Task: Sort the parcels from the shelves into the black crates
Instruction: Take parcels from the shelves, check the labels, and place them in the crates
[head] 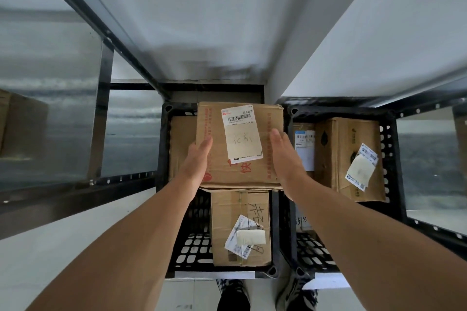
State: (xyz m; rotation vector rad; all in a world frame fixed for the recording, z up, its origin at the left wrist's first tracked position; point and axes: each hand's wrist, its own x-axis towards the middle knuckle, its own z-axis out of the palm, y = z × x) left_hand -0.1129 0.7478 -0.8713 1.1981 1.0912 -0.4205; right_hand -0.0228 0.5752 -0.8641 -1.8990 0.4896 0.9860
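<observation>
Head view, looking straight down. Nearest, below both forearms, a pair of shoes (233,295) stands on the pale floor.

Two black crates sit side by side in front of the shoes. The left crate (161,184) lies under both hands; the right crate (389,159) lies to the right of the right hand.

In the near half of the left crate, below the wrists, a small box (240,227) lies flat with a loose label on top.

The left hand (195,164) has straight fingers held together and lies against the left side of a large box (242,171). The right hand (283,159) has straight fingers held together and lies against the right side of the same box. Neither hand curls round it.

The large box sits between the palms, over the far half of the left crate, with a white label (241,134) facing up. Whether it rests on the contents below cannot be told. A further box (180,146) shows beneath it, left of the left hand.

Right of the right hand, the right crate holds a tall box (348,156) with labels on it.

Beyond the fingertips rise a dark shelf frame (103,121) and a pale shelf board (202,20).
</observation>
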